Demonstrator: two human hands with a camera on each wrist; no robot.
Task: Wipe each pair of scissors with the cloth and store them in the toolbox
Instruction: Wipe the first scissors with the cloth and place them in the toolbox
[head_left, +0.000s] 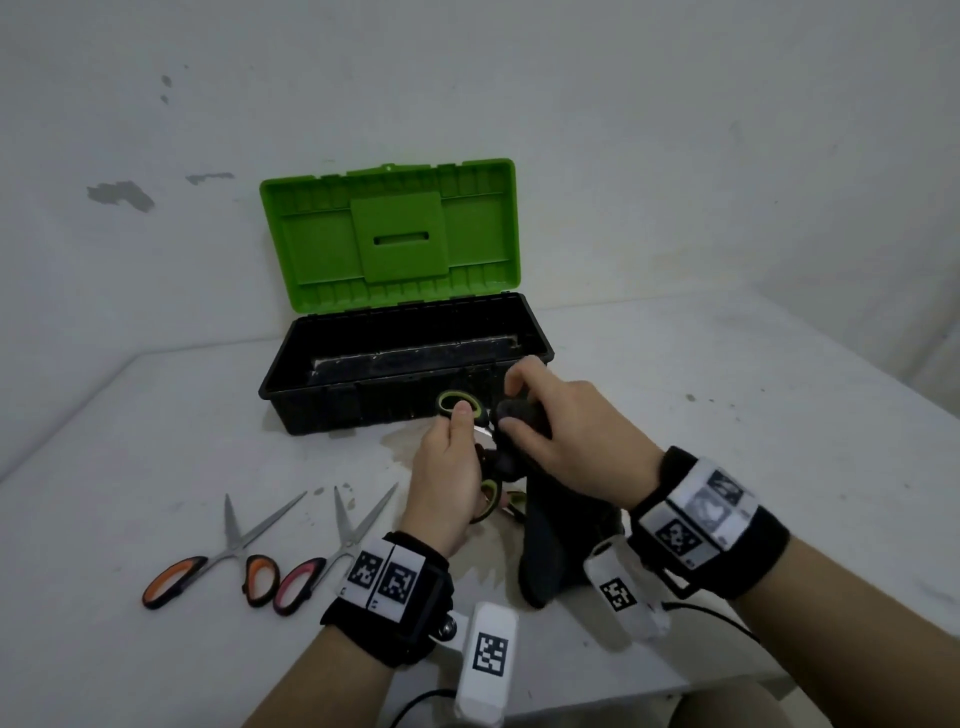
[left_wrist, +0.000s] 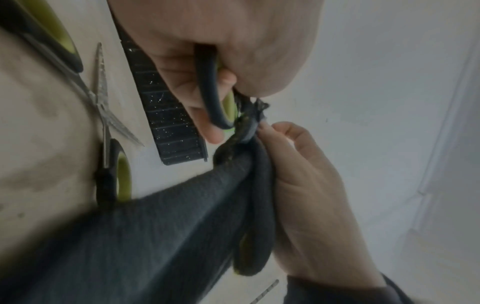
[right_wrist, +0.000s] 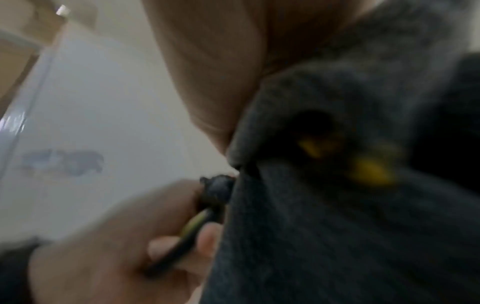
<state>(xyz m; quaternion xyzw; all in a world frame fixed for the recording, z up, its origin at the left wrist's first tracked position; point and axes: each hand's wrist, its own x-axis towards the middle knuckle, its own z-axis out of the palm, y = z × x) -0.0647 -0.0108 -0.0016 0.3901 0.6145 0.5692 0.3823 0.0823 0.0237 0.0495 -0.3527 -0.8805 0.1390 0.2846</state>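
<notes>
My left hand (head_left: 452, 467) grips one handle loop (left_wrist: 207, 86) of a black-and-green-handled pair of scissors (head_left: 457, 404), held just in front of the toolbox (head_left: 311, 410). My right hand (head_left: 566, 431) pinches a dark grey cloth (head_left: 550, 545) around the rest of that pair, hiding most of it. The cloth (left_wrist: 155, 236) hangs down to the table. The toolbox is black and stands open, its green lid (head_left: 389, 234) upright. A second green-handled pair (left_wrist: 103, 115) lies open on the table under my hands. Orange-handled scissors (head_left: 208, 561) and pink-handled scissors (head_left: 322, 561) lie at the left.
The white table (head_left: 779, 415) stands against a stained white wall (head_left: 675, 130). Its front edge runs just below my wrists. A dark cable (head_left: 711, 618) trails from my right wrist.
</notes>
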